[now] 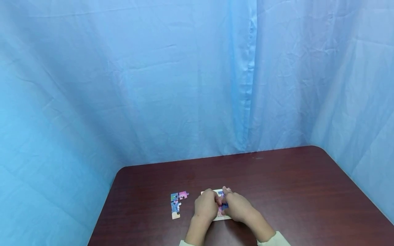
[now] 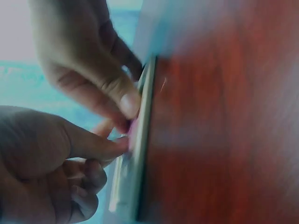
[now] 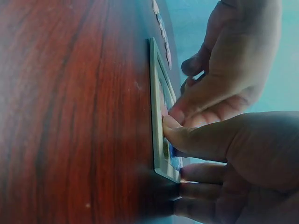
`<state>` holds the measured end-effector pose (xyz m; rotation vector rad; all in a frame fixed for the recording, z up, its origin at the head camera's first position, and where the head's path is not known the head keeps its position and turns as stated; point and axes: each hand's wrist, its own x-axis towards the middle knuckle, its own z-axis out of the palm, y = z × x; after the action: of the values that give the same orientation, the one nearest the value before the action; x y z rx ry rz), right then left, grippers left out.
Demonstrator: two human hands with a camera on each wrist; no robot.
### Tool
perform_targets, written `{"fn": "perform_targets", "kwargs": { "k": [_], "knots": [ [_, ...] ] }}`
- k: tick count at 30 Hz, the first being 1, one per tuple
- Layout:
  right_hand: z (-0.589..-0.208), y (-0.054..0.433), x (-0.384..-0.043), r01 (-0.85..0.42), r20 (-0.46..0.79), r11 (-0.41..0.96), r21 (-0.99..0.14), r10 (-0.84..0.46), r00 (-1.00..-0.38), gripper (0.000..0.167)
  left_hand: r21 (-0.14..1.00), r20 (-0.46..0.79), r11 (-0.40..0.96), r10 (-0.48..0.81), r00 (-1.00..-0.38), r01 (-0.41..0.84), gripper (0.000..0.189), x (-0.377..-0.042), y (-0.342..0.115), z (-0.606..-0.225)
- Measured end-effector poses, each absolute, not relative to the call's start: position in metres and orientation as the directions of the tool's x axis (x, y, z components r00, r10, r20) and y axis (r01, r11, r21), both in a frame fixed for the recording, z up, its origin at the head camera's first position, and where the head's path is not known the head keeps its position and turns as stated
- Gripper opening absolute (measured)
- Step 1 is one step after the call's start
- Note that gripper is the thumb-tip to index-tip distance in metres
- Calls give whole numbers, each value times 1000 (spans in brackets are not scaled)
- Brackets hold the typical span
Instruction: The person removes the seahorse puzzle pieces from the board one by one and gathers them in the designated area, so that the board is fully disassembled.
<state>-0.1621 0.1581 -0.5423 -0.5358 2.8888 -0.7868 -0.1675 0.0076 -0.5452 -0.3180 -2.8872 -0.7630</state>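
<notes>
A shallow puzzle tray [image 1: 222,218] with a pale rim lies on the table, with blue, purple and pink picture parts inside it. Over its left half is my left hand [image 1: 206,205], thumb and forefinger meeting at a pink puzzle piece [image 2: 133,134] while the other fingers curl in. From the right, my right hand [image 1: 238,206] presses its thumb down inside the tray beside that piece. Its other fingers reach, fairly straight, to the tray's edge in the right wrist view. Both hands cover much of the picture, and the pink piece's outline is hidden.
Left of the tray, several loose puzzle pieces [image 1: 175,206] in blue and pink lie close together on the dark red-brown table [image 1: 292,191]. Light blue curtains [image 1: 184,85] hang behind the table and along both sides.
</notes>
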Motion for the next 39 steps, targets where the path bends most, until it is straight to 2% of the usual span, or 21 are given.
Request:
{"fn": "perform_targets", "kwargs": {
  "k": [3,7,9,13,20,39],
  "knots": [
    [-542,158,-162,-302,-6,804,-512,-355,-935,17,457,204,857,162,-965,240,19,-166,12,-548],
    [-542,158,-163,-297,-17,810,-506,-353,-935,42,365,239,908,122,-963,206,13,-164,13,-550],
    [-543,158,-162,-294,-22,811,-506,-352,-936,44,330,235,922,127,-964,202,12,-163,13,-549],
    [-544,157,-161,-276,-34,804,-527,-344,-938,44,323,205,920,163,-965,224,10,-163,10,-545],
    [-539,157,-162,-262,-49,803,-535,-339,-940,44,354,176,906,178,-968,231,24,-168,8,-539],
    [-538,157,-160,-266,-32,797,-542,-336,-941,38,400,159,892,158,-975,209,24,-174,5,-539]
  ]
}}
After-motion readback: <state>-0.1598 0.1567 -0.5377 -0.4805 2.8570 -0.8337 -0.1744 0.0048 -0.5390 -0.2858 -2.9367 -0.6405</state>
